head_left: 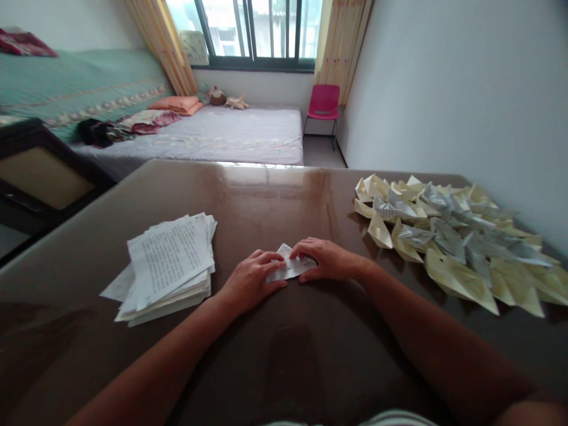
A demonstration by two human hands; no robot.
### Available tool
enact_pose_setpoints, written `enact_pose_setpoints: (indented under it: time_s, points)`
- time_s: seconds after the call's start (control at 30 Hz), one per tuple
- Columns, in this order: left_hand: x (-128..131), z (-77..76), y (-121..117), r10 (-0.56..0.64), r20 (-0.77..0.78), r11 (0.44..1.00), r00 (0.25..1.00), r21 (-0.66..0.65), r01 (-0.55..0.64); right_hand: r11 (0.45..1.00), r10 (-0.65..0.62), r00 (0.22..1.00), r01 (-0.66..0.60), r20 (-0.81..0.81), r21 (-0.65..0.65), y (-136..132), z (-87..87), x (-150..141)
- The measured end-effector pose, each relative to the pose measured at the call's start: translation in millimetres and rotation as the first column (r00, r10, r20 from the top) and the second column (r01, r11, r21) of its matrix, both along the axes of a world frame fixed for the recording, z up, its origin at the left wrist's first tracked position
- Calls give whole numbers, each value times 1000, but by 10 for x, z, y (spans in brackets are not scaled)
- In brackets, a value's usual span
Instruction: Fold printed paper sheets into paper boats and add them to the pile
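Note:
A small folded sheet of white paper (288, 269) lies on the brown tabletop in front of me, its peak pointing away. My left hand (257, 277) grips its left end, fingertips on top and thumb at the near edge. On the right end, my right hand (326, 259) holds it the same way, fingers bent over the paper and thumb low. Both hands cover the paper's outer corners. To the left sits a stack of printed paper sheets (171, 260). A large group of folded paper boats (444, 225), cream and grey-white, spreads over the right side.
The glossy brown table (248, 201) reaches toward a bed (248, 133) below the window. A pink chair (323, 103) stands by the right wall. At the left is a dark wooden piece of furniture (48, 171).

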State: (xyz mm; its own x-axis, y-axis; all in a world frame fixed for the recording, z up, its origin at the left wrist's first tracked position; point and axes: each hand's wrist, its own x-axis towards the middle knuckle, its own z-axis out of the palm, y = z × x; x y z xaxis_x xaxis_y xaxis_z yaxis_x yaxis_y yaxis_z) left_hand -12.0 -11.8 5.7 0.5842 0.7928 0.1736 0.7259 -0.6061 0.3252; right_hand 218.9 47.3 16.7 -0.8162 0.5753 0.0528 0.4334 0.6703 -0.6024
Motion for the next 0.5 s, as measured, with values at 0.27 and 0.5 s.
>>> enact_pose_setpoints:
  time_s: [0.27,0.5]
  points:
    - [-101,-31,62,-14,131,998,991,-67,22,1000,-15,999,15,43,-4,-11,34,4]
    - [-44,-6,-37,-56,3,996,998,68,56,990,-54,990,36,127,135,-115,82,-70]
